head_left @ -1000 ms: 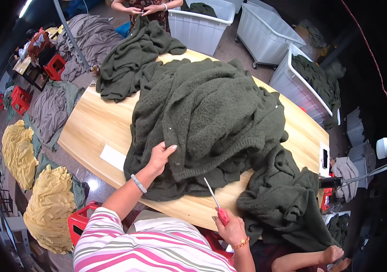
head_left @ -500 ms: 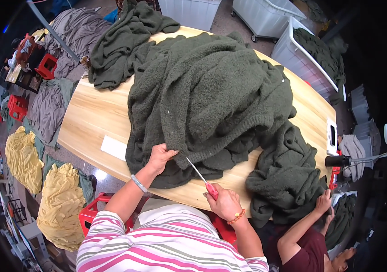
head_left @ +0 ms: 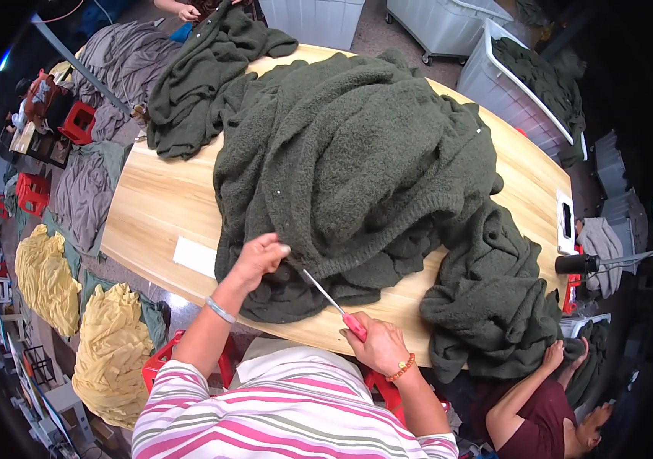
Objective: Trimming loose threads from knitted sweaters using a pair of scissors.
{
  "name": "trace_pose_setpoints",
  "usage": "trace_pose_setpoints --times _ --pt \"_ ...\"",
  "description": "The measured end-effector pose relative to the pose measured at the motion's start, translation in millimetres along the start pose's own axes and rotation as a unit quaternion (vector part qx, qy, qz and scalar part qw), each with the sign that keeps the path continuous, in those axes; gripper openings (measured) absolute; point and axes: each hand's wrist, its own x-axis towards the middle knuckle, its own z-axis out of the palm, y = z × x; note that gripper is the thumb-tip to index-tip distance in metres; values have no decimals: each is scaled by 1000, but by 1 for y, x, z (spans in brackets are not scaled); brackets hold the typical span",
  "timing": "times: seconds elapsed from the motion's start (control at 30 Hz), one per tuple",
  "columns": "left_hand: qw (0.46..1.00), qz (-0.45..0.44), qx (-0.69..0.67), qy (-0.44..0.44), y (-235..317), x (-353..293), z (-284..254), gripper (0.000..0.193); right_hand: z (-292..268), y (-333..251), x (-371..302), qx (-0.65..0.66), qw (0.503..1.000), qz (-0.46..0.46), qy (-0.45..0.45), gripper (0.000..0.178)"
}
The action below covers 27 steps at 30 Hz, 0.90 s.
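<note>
Nearest of all was the person's striped top (head_left: 288, 405), with a red stool (head_left: 160, 366) showing at its left. The right hand (head_left: 380, 348) was closed round the grip of a red-handled tool (head_left: 355, 327), whose thin metal shaft slanted up and leftward to the lower edge of the dark green knitwear (head_left: 357, 161). The left hand (head_left: 260, 258) was over that same edge, just beyond the tool's tip, fingers curled and thumb stretched forward; whether it had hold of any cloth, I could not tell. The knitwear lay heaped across the middle of the wooden table (head_left: 162, 203), with a white card (head_left: 194, 255) to its left and a second green heap (head_left: 491, 306) to its right, where a co-worker in maroon (head_left: 533, 428) handled its edge. Farther off, another person's hand (head_left: 189, 13) was near more green cloth (head_left: 204, 80), and white tubs (head_left: 525, 96) stood past the table
</note>
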Motion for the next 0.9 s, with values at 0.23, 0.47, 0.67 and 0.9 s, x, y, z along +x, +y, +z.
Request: trace_pose_setpoints --times 0.23,0.47,0.67,0.9 --pt "987 -27 -146 -53 25 25 -2 8 12 2 23 7 994 -44 98 28" --pt "992 68 -107 -20 9 17 5 8 14 -13 42 9 999 13 44 24" --pt "993 41 -111 -11 17 9 5 7 8 -26 46 17 1000 -7 22 26" --pt "984 22 -166 -56 22 3 2 8 5 -26 49 14 1000 -6 -27 25"
